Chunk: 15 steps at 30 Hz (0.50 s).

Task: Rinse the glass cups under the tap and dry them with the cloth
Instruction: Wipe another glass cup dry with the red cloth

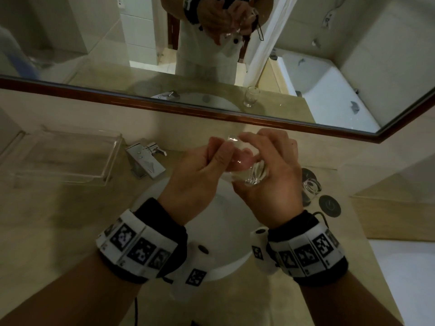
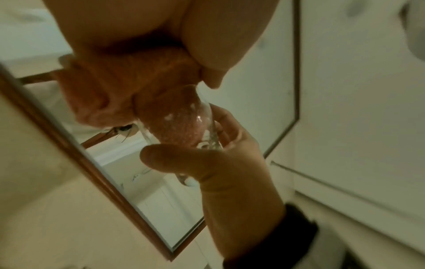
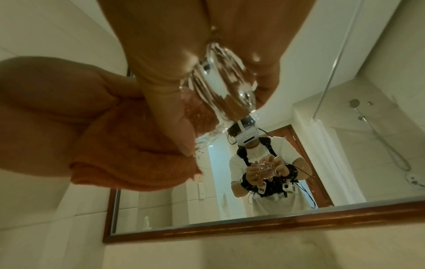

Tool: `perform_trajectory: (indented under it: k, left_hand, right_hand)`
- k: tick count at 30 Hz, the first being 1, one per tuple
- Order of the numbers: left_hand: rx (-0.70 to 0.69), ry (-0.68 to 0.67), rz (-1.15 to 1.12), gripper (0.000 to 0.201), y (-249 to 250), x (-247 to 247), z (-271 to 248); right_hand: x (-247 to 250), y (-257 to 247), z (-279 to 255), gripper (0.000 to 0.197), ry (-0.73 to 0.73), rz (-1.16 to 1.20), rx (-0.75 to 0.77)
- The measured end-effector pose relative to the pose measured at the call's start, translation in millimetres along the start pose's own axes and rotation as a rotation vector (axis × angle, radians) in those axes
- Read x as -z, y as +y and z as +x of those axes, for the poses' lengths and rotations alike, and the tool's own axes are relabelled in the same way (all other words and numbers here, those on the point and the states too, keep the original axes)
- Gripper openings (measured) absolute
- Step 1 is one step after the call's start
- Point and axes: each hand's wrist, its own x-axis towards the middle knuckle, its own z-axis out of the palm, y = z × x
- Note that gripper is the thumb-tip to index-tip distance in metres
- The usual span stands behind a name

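Observation:
Over the white sink [image 1: 211, 222] my right hand [image 1: 270, 165] grips a clear glass cup [image 1: 254, 177], tilted with its mouth towards the left. My left hand [image 1: 207, 161] pinches an orange cloth [image 1: 240, 158] and pushes part of it into that cup. The left wrist view shows the cloth [image 2: 110, 87] bunched under my fingers, with a fold inside the glass cup [image 2: 202, 116]. The right wrist view shows the wet cup [image 3: 220, 85] between my fingers and the cloth [image 3: 128, 145] beside it. A second glass cup [image 1: 310, 188] stands on the counter at the right.
A chrome tap [image 1: 146, 161] stands at the back left of the sink. A clear plastic tray [image 1: 66, 156] lies on the counter to the left. A dark round disc [image 1: 329, 205] lies near the second cup. A wood-framed mirror [image 1: 211, 111] runs along the wall behind.

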Motion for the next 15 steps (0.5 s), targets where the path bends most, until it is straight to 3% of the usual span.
perform_trajectory:
  k: [3,6,9,12,15]
  left_hand:
    - [0.067,-0.114,-0.019,0.016,9.1,4.8,1.7]
    - [0.105,-0.168,-0.089,0.014,11.8,8.4,2.1]
    - [0.095,-0.12,-0.183,0.02,7.4,12.2,0.5]
    - [0.06,-0.077,-0.182,0.017,3.0,16.5,-0.5]
    - [0.066,-0.056,-0.106,0.015,1.6,20.5,-0.7]
  right_hand:
    - [-2.3,2.0,0.4,0.055,-0.037,-0.005,0.063]
    - [1.2,2.1,1.5,0.067,-0.124,0.092,0.088]
    - [9.3,2.5,4.4,0.078,-0.236,0.328,-0.077]
    - [9.2,0.2,7.8,0.067,-0.379,0.427,-0.35]
    - [4.6,2.1,9.2,0.048,-0.383,0.488,-0.36]
